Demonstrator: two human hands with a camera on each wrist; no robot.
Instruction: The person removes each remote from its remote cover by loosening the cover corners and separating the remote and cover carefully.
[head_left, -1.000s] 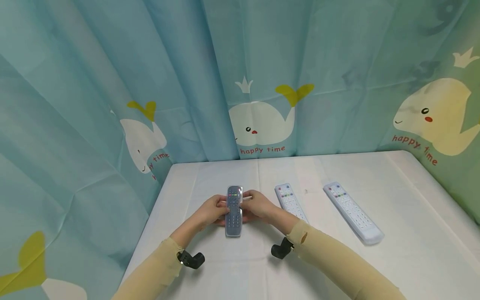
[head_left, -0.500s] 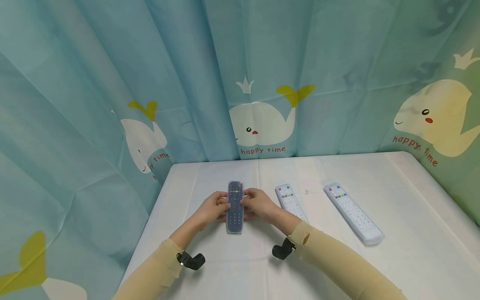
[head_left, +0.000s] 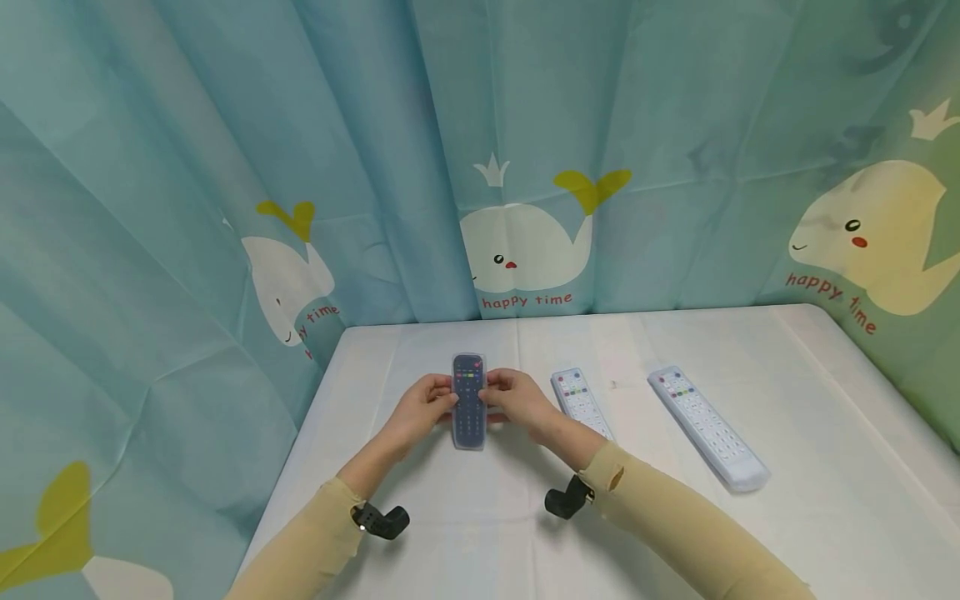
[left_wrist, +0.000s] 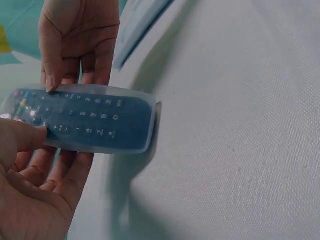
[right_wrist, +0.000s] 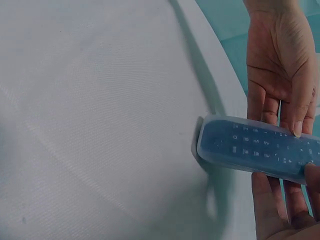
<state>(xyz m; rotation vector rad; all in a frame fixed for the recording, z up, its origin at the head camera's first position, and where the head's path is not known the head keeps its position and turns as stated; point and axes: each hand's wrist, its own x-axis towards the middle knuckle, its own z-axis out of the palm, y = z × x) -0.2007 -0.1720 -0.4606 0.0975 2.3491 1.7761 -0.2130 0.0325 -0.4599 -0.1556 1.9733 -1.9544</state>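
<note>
Gripping a clear-cased dark remote [head_left: 469,421] rn: L hand [head_left: 422,410] on one long edge, R hand [head_left: 525,404] on the other, thumbs in front, fingers curled behind, both hands closed on it. It's over the counter [head_left: 465,533], can't tell if btm touches. White remote [head_left: 583,404] to the R, partly behind R arm [head_left: 667,521]; 2nd white remote [head_left: 707,427] farther over.

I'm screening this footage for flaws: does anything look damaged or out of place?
Yes: the right sleeve has a hole near its cuff, breaking otherwise plain fabric, perhaps a tear. The dark remote control in the left hand and right hand looks undamaged.
</note>
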